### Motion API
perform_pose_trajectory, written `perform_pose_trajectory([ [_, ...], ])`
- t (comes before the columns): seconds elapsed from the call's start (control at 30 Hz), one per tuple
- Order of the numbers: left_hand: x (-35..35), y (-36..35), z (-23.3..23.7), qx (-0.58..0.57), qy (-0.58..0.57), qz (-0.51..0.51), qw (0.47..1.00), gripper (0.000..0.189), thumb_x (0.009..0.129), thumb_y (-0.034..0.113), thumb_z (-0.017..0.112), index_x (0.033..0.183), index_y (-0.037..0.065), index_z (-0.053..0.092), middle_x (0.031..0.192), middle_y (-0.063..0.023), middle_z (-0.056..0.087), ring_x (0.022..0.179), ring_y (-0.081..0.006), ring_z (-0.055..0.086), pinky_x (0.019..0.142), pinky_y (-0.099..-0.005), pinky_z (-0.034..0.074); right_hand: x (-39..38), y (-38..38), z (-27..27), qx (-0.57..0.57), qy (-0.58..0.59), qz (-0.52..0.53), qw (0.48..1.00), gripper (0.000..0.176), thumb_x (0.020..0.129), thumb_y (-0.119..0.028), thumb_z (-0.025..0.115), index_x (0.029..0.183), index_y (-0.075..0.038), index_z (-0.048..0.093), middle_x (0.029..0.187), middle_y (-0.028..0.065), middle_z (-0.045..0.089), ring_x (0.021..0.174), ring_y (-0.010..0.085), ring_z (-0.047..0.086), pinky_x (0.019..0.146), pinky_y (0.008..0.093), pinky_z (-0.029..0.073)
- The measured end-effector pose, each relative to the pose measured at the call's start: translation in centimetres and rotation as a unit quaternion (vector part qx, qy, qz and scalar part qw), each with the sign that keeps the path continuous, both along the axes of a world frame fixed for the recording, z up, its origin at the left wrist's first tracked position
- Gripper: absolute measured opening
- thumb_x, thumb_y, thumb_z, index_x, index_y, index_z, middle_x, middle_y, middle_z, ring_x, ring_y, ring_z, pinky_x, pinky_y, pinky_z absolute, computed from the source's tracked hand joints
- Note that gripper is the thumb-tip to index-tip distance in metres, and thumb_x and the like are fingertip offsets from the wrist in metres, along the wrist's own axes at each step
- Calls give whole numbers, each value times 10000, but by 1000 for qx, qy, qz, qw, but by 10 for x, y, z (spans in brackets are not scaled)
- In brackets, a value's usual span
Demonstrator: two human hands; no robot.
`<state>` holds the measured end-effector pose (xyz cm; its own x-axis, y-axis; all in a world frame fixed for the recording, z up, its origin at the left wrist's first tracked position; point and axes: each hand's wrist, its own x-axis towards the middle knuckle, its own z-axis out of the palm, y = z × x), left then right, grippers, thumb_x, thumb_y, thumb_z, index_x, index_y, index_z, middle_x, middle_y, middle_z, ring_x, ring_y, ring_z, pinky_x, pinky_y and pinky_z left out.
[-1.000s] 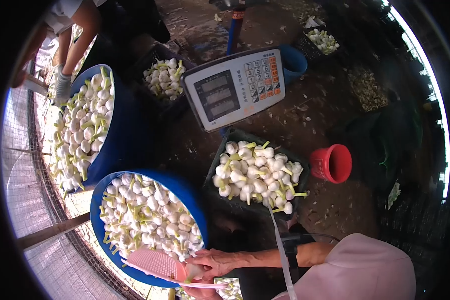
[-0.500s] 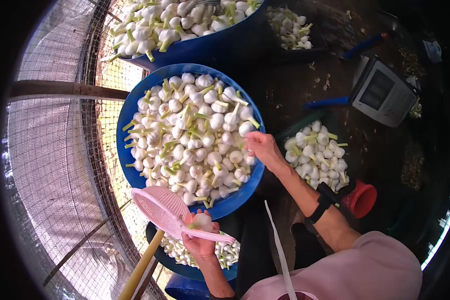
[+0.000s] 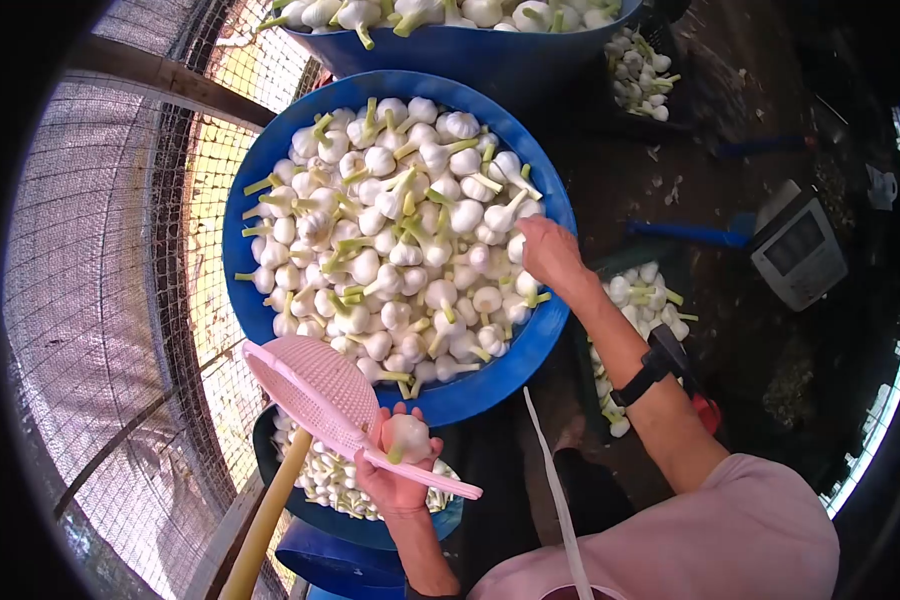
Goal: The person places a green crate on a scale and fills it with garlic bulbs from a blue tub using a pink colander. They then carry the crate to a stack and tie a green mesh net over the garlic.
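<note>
My left hand (image 3: 398, 488) is closed around a white garlic bulb (image 3: 408, 438) in its palm. A pink mesh strainer (image 3: 320, 392) lies against that hand, its flat handle crossing the palm below the bulb. At the right rim of a large blue tub (image 3: 555, 330), my right hand (image 3: 552, 255) has its fingers curled together at a garlic bulb (image 3: 530, 209); the fingertips are partly hidden. The tub is heaped with garlic bulbs (image 3: 400, 250) with short green stems.
Behind stands another blue tub (image 3: 470, 50) of garlic. To the right are a garlic pile (image 3: 642, 300), a crate of bulbs (image 3: 642, 75) and a digital scale (image 3: 800, 255). Smaller pieces fill a lower tub (image 3: 450, 520). A yellow pole (image 3: 270, 520) and wire netting (image 3: 210, 210) run along the left.
My view has shifted, and the tub appears larger. My right hand has closed its fingers at a bulb by the rim. The left hand still holds its bulb, now more visible.
</note>
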<state>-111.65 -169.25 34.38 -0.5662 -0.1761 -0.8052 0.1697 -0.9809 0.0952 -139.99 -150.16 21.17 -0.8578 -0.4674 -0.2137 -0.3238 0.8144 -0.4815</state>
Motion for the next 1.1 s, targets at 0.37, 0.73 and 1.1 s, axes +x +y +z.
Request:
perform_pose_trajectory([
  [0.37, -4, -3, 2, 5, -2, -23, 1000, 383, 851, 319, 478, 1139, 79, 554, 1222, -119, 544, 1138, -313, 492, 788, -548, 413, -19, -28, -7, 109, -88, 93, 986, 154, 772, -109, 506, 862, -34, 604, 928, 178, 564, 913, 338, 561, 716, 469, 446],
  [0.73, 4, 1, -4, 22, -14, -17, 1000, 490, 766, 311, 544, 1183, 54, 526, 1227, -138, 537, 1159, -346, 482, 793, -585, 421, -40, -107, -58, -56, -46, -57, 996, 197, 746, -153, 600, 896, -32, 562, 916, 186, 549, 893, 369, 557, 746, 463, 445],
  [1.1, -6, 15, -5, -8, 51, -52, 997, 495, 843, 368, 462, 1236, 68, 499, 1296, -120, 487, 1200, -317, 428, 878, -558, 364, 38, -13, 27, -578, -379, -331, 642, 119, 822, -114, 597, 921, -51, 582, 838, 23, 624, 742, 96, 590, 626, 233, 469],
])
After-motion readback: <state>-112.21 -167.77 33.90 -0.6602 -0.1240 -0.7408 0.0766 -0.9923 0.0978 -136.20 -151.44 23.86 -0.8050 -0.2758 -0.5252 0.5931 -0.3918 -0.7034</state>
